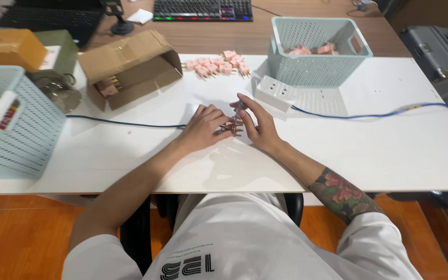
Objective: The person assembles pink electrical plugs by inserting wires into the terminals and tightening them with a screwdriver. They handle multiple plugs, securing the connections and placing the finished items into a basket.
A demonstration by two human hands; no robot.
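My left hand (204, 127) and my right hand (257, 124) meet at the middle of the white table (390, 150), both fingering a small pink plug adapter (233, 126) with metal pins held between them. A row of several more pink plug adapters (216, 65) lies farther back on the table. A white power strip (274, 92) sits just beyond my right hand, with a blue cable (369, 115) running off to the right.
A pale blue perforated basket (317, 49) at the back right holds pink adapters. An open cardboard box (130, 67) lies on its side at the back left. Another blue basket (11, 122) stands at the left edge. Keyboards sit on the wooden desk behind.
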